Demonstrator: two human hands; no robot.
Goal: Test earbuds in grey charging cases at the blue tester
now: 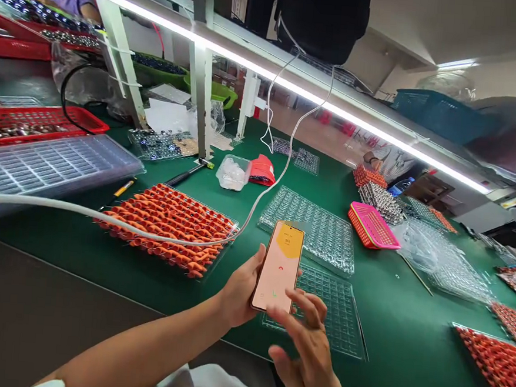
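Observation:
My left hand (241,289) grips a smartphone (278,267) from its left side and holds it upright over the green table (390,321). The lit screen shows an orange shape at the top and small icons lower down. My right hand (306,350) hovers just below and right of the phone, fingers spread and slightly curled, one fingertip near the screen's bottom edge. Under both hands lies a clear plastic grid tray (338,311). A white cable (106,218) runs from the left across a tray of orange parts (167,225).
More clear trays (313,227), a pink basket (373,225), a red pouch (262,170) and a small clear tub (233,173) sit further back. Red (37,122) and clear (52,164) trays stand at left. More orange parts (502,364) lie at right. A light bar (292,81) hangs overhead.

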